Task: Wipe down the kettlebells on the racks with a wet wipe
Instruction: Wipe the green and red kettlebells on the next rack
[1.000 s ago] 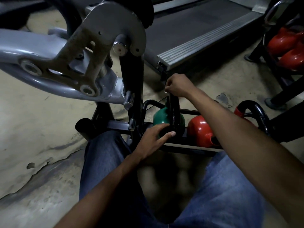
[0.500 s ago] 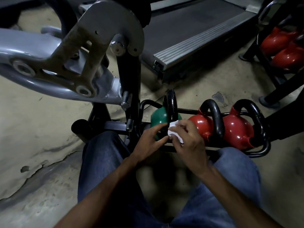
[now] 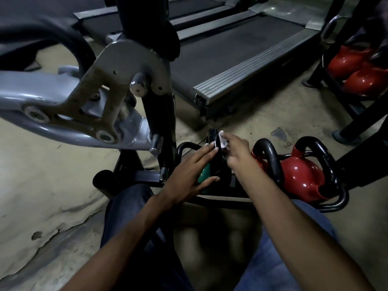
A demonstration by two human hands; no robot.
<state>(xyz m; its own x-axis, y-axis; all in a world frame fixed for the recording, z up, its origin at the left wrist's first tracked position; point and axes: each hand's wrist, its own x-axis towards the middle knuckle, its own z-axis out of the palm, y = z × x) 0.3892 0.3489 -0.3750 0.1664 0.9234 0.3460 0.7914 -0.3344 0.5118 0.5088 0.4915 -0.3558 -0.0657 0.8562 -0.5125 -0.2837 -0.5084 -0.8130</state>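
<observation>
Step in hand: wiping the handle of the green kettlebell [image 3: 204,175]. It sits in the low floor rack [image 3: 220,200], with two red kettlebells [image 3: 300,177] just right of it on the same rails. The right hand [image 3: 237,153] has its fingers pinched on the wet wipe [image 3: 222,140] and presses it to the top of the black handle [image 3: 213,134]. The left hand [image 3: 186,177] lies flat on the near side of the bell, fingers straight, thumb along the green body: bracing, not gripping. To do it well, my take: brace firmly so the bell doesn't rock. Wrap the wipe round the handle rather than dabbing one face, and run it down both legs. Then do the green body, including the far side facing the treadmill [image 3: 241,51]. The handle top looks rough and could shred the wipe, so fold it thick and turn to a clean face. The bell's underside is hidden by the rack and would need a tilt. The grey machine arm [image 3: 63,101] hangs up-left of the bell, so mind the head. The reds look undone. There are more on a second rack [image 3: 357,120] far right of the bell.
</observation>
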